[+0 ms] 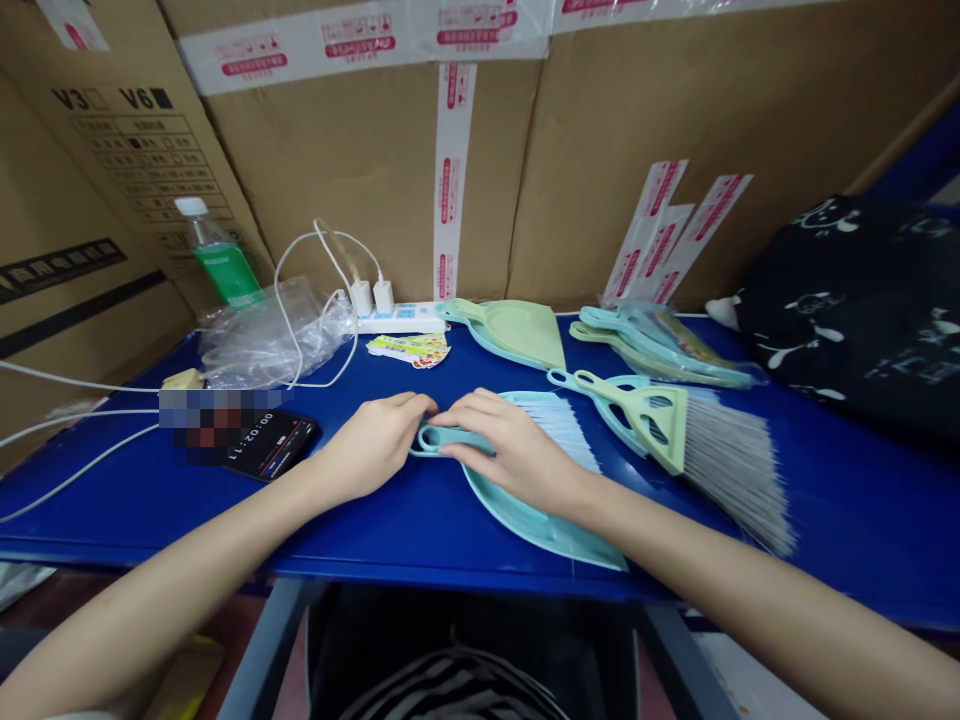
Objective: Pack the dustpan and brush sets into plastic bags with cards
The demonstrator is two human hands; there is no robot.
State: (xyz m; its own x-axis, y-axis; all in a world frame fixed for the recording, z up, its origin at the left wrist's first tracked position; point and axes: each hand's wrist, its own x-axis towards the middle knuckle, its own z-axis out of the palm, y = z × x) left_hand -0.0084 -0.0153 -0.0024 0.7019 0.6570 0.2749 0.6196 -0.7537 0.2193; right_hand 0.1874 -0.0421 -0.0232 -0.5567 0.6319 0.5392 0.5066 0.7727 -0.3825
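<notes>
A teal dustpan (551, 520) with a teal brush lying in it rests on the blue table (420, 520). My left hand (375, 445) is curled around the end of the teal handle (442, 438). Over the same handle and the brush, my right hand (514, 450) presses down with its fingers together. To the right lies a green brush with grey bristles (712, 450) on another teal pan.
A green dustpan (525, 330) and a stack of wrapped sets (660, 345) lie farther back. A phone (262, 445), plastic bag (270, 335), power strip (397, 318), bottle (221, 260) and cables sit left. Cardboard boxes (645, 130) wall the back. A black bag (862, 300) lies right.
</notes>
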